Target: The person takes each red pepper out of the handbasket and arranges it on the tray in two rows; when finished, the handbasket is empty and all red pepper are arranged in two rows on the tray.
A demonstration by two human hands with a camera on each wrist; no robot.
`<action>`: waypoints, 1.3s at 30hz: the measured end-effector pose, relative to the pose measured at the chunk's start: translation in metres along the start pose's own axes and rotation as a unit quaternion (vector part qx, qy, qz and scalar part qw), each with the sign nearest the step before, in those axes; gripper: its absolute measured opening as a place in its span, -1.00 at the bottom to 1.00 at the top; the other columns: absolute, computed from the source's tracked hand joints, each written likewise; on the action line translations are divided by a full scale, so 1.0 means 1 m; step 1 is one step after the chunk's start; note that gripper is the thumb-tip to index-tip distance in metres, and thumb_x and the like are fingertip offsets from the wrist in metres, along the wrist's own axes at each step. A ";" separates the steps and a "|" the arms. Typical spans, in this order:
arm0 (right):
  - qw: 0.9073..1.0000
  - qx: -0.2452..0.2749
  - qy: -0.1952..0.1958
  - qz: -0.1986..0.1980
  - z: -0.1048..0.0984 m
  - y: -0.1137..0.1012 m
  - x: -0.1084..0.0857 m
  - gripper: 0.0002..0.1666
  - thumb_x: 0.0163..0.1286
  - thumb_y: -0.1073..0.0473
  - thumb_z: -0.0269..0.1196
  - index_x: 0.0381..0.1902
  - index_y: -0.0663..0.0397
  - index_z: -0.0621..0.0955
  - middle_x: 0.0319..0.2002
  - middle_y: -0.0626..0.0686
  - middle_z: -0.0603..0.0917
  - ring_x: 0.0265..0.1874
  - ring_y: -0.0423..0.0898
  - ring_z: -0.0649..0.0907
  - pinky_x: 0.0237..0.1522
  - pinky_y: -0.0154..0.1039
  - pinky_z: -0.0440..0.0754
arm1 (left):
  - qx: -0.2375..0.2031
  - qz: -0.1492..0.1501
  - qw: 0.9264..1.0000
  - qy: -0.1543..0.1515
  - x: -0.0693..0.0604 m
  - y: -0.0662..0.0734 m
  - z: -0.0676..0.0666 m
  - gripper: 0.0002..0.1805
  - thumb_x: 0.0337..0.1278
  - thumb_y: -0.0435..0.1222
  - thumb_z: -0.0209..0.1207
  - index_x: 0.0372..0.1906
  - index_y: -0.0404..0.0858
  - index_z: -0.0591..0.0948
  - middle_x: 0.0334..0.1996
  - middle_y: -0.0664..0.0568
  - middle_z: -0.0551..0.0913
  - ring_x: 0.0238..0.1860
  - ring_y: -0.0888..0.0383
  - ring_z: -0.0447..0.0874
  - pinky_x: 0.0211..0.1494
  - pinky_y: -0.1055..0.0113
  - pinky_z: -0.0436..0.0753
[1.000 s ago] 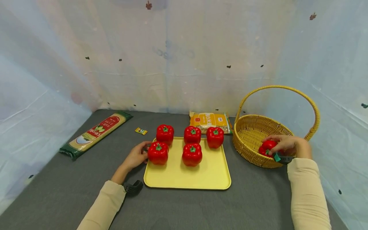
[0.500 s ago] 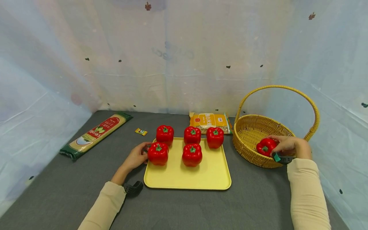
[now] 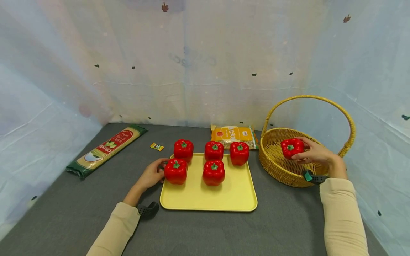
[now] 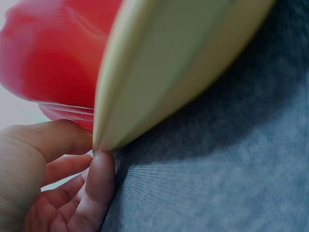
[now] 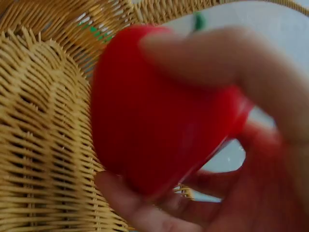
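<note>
My right hand [image 3: 315, 153] grips a red bell pepper [image 3: 291, 148] with a green stem, held over the wicker basket [image 3: 278, 176]. In the right wrist view the thumb lies across the bell pepper [image 5: 145, 111] and the fingers curl under it. My left hand [image 3: 152, 174] is at the left edge of the yellow tray [image 3: 208, 204]. Seen from the left wrist, thumb and finger pinch the rim of the tray [image 4: 145, 92]. Several more red bell peppers [image 3: 213, 172] stand on the tray, one [image 3: 175, 171] right beside the left hand.
Behind the tray lies an orange-yellow food packet [image 3: 234, 134]. A long green and red package [image 3: 107, 149] lies at the left, with a small yellow wrapped sweet [image 3: 157, 146] near it. The basket's tall handle [image 3: 309, 96] arches above the right hand.
My right hand has lifted the bell pepper up from the basket's bottom and slightly left. The left hand and the tray have stayed in place.
</note>
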State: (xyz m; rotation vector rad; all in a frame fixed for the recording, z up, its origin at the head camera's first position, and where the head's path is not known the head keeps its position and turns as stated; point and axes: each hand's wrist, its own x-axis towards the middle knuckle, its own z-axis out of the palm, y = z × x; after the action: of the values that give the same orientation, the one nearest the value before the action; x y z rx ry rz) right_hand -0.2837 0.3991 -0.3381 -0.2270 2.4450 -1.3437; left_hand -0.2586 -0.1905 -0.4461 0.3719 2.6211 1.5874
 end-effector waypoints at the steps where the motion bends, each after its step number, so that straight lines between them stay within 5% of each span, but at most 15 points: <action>1: 1.000 0.009 0.007 -0.008 0.001 -0.003 0.000 -0.05 0.25 0.24 0.27 0.41 0.17 -0.05 0.18 0.38 0.21 -0.11 -0.05 0.54 -0.11 0.05 0.61 | 0.001 0.002 1.000 -0.001 -0.001 0.002 0.000 -0.46 0.05 -0.57 0.06 0.22 -0.43 0.35 -0.19 -0.22 0.45 -0.53 0.12 0.47 -0.55 0.31 0.60; 10: 0.996 -0.015 0.055 -0.067 0.015 -0.036 -0.005 -0.19 0.35 0.11 0.16 0.40 0.09 0.00 0.13 0.27 0.31 -0.10 -0.18 0.52 -0.15 -0.24 0.62 | 0.006 0.009 1.000 -0.001 -0.014 0.032 -0.001 -0.48 0.03 -0.62 0.03 0.19 -0.55 0.33 -0.23 -0.29 0.44 -0.52 -0.01 0.49 -0.52 0.14 0.63; 16: 0.990 -0.052 0.084 -0.103 0.026 -0.051 -0.006 -0.20 0.36 0.06 0.13 0.40 0.08 0.01 0.13 0.21 0.35 -0.06 -0.20 0.46 -0.14 -0.34 0.53 | 0.002 0.012 1.000 0.002 -0.007 0.014 0.000 -0.48 0.05 -0.59 0.05 0.20 -0.49 0.34 -0.22 -0.25 0.45 -0.54 0.10 0.48 -0.56 0.27 0.61; 22: 0.983 -0.017 0.084 -0.160 0.044 -0.067 -0.007 -0.30 0.34 0.20 0.15 0.33 0.03 0.09 0.05 0.06 0.40 -0.10 -0.20 0.53 -0.17 -0.33 0.59 | 0.003 0.010 1.000 -0.006 -0.015 0.035 -0.002 -0.49 0.04 -0.60 0.03 0.19 -0.55 0.33 -0.21 -0.30 0.45 -0.50 0.00 0.50 -0.51 0.14 0.63; 29: 0.977 -0.011 0.086 -0.197 0.066 -0.077 -0.008 -0.30 0.27 0.27 0.19 0.29 0.06 0.14 0.04 0.07 0.41 -0.09 -0.16 0.55 -0.15 -0.34 0.60 | 0.006 0.008 1.000 0.000 -0.002 0.004 0.000 -0.47 0.06 -0.58 0.05 0.22 -0.48 0.33 -0.20 -0.26 0.46 -0.54 0.09 0.49 -0.56 0.26 0.61; 39: 0.956 -0.060 0.096 -0.270 0.101 -0.088 -0.009 -0.21 0.11 0.33 0.31 0.27 0.13 0.22 0.02 0.10 0.44 -0.16 -0.18 0.61 -0.13 -0.41 0.59 | -0.004 0.012 1.000 -0.002 0.000 -0.003 0.000 -0.48 0.04 -0.56 0.07 0.20 -0.43 0.36 -0.21 -0.24 0.46 -0.55 0.13 0.49 -0.56 0.30 0.60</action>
State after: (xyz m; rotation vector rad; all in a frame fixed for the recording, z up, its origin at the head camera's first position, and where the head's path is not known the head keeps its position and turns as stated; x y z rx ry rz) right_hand -0.2400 0.2745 -0.3124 -0.8884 2.7500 -1.4769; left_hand -0.2595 -0.1919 -0.4483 0.4071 2.6162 1.6033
